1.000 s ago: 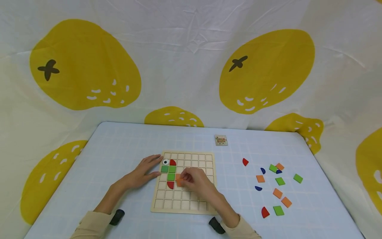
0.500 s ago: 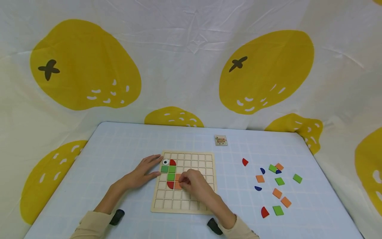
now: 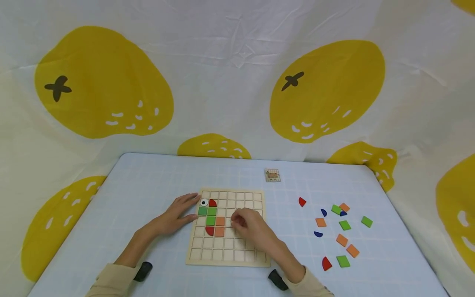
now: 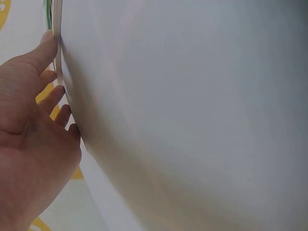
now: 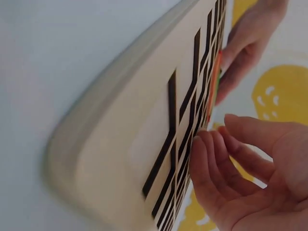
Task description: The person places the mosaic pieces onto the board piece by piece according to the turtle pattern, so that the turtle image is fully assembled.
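A wooden grid board [image 3: 228, 262] lies on the table. Near its left side sit a round eye tile [image 3: 204, 202], red quarter-circle tiles [image 3: 210, 231], green square tiles [image 3: 211, 211] and two orange square tiles [image 3: 219, 232], one above the other. My left hand [image 3: 172, 217] rests along the board's left edge, thumb and fingers extended; the left wrist view has that hand [image 4: 41, 110] touching the rim. Just right of the orange tiles, my right hand [image 3: 253, 227] is over the grid. In the right wrist view this hand [image 5: 250, 168] has loosely bent fingers, thumb apart, nothing between them.
Loose pieces lie on the right of the table: several green squares [image 3: 343, 261], several orange squares [image 3: 342, 240], red quarter circles [image 3: 326, 263] and blue half circles [image 3: 318, 234]. A small picture card [image 3: 272, 175] lies behind the board. A lemon-patterned cloth [image 3: 222, 103] hangs beyond the table.
My right hand set the lower orange tile into its cell, let it go and moved slightly right. The left hand stays at the board's edge. The head view has shifted a little.
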`<state>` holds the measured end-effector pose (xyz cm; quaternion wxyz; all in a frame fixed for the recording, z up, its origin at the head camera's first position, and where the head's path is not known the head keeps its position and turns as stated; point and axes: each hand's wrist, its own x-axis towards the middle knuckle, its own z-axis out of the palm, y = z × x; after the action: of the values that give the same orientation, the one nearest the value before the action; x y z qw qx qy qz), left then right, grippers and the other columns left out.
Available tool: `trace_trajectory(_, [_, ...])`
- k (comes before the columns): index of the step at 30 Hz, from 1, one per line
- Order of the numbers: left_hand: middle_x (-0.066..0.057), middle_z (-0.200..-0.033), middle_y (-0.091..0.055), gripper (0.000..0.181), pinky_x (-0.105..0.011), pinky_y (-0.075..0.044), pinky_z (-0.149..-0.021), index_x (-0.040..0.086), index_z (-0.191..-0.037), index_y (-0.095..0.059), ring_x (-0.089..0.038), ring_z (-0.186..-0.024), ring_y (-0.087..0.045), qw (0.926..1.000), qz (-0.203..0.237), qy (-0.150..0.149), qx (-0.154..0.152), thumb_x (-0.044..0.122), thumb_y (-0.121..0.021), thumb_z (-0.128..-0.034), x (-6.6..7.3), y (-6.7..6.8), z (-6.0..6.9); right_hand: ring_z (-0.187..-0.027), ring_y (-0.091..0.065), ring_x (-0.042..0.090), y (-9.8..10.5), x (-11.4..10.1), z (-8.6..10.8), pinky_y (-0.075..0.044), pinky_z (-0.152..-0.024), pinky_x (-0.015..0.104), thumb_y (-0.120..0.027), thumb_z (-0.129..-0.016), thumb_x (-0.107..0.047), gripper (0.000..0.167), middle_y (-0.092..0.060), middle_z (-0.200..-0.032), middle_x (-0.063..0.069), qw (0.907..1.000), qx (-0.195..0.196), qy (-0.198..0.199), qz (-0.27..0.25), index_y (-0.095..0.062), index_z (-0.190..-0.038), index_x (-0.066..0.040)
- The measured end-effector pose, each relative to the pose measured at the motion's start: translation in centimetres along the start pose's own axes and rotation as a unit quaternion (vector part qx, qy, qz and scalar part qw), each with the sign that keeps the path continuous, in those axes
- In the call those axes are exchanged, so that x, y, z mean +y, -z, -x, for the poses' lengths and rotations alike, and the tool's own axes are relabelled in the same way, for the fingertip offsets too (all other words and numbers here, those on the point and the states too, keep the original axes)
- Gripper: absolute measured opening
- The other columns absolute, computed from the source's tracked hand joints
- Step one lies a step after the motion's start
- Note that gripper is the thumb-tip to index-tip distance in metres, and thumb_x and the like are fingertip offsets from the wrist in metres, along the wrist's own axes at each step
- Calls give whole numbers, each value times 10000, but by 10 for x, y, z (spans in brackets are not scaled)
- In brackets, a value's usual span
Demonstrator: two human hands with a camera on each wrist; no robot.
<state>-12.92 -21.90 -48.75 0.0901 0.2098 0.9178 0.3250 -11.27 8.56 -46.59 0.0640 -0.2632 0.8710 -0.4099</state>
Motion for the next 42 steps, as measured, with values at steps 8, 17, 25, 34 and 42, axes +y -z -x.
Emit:
trace_trajectory(8, [-200,-1631,-322,654,-673,-268,-1159,53,-1582,-391,-454,-1500,-222,10000,20,5,28,273,-656,-1026,2,0,1,-841,-622,120,18,15,12,-556,-751,255,-703,-958,-4,47,-651,-923,4,9996,245,23,119,-696,-997,-28])
trace_trajectory(17, [-198,-1630,-322,656,-682,-270,-1152,52,-1580,-393,-457,-1496,-225,10000,48,-24,68,301,-647,-1030,0,0,2,-902,-641,166,35,30,25,-567,-813,325,-720,-939,-3,90,-672,-976,23,9976,535,-22,430,-707,-1021,-36])
trace_trajectory(25, [-206,-1626,-330,654,-686,-267,-1151,50,-1577,-400,-465,-1493,-233,9999,7,-18,104,295,-653,-1026,-1,-1,2,-979,-636,173,51,43,37,-556,-880,379,-755,-925,-38,141,-677,-1013,-26,9923,874,-495,726,-724,-1055,-82])
trace_trajectory(34, [-211,-1623,-333,659,-688,-276,-1146,45,-1574,-402,-468,-1485,-243,9999,-7,-9,101,306,-655,-1024,0,0,2,-1033,-632,180,72,55,52,-562,-942,419,-769,-927,-67,186,-685,-1070,-5,9827,1104,-1146,952,-730,-1106,-100])
trace_trajectory(42, [-214,-1620,-335,660,-692,-279,-1142,45,-1574,-402,-471,-1484,-238,10000,17,-27,91,303,-657,-1022,3,1,1,-1127,-604,272,91,70,69,-539,-981,497,-745,-948,-87,210,-685,-1161,62,9758,1216,-1360,1209,-717,-1156,-86])
